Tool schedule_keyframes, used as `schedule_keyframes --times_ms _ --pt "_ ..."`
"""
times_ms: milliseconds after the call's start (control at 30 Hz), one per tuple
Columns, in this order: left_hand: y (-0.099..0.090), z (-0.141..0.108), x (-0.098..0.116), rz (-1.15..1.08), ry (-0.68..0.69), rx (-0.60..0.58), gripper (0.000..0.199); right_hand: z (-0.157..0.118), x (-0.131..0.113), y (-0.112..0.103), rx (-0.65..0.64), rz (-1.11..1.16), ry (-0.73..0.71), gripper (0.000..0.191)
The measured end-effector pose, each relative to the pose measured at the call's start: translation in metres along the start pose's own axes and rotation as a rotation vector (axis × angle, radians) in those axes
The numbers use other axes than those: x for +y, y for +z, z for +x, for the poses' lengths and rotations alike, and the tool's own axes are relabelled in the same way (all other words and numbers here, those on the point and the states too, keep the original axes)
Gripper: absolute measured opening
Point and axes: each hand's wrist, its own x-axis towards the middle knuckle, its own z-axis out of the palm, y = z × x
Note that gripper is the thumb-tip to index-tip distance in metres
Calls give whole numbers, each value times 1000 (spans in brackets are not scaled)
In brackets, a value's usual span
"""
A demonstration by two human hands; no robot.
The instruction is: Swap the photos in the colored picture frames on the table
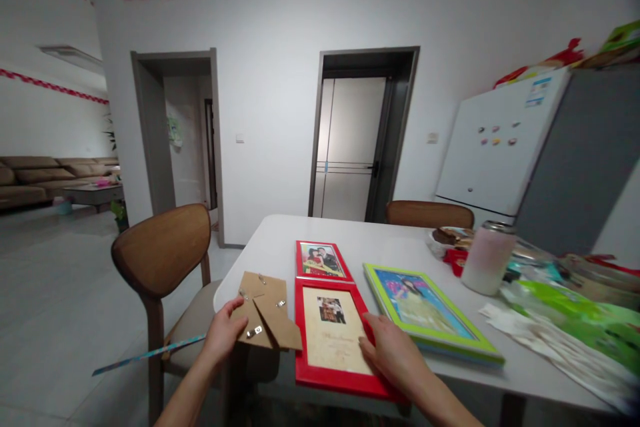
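My left hand (225, 332) is closed on the left edge of a brown backing board (267, 303), which has metal clips and a flap-like stand. Behind that wrist, a thin blue patterned strip (150, 355) sticks out to the left; whether the hand holds it I cannot tell. My right hand (393, 345) grips the right side of a red picture frame (313, 373) at the table's near edge. Inside the frame is a cream sheet with a small photo. Touching its far end lies a smaller red photo frame (320, 260). Right of them lies a green photo frame (425, 307).
The white table (280, 230) has a pinkish bottle (487, 259), green packets (565, 303) and a white cloth (550, 340) on its right side. Wooden chairs stand at the left (163, 250) and far side (430, 213). A fridge (500, 140) stands at the back right.
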Motion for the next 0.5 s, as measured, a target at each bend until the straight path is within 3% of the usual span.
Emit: schedule_keyframes --times_ms 167,300,400,500 --pt "-14 7 1 331 44 -2 43 0 -2 1 -50 25 71 29" --pt "-14 5 7 544 105 69 47 1 2 -1 41 180 77 42" --pt "8 -11 17 593 208 65 45 0 1 -4 5 455 192 59" --pt "48 -41 36 450 371 -75 42 -2 -6 -12 -157 936 272 68"
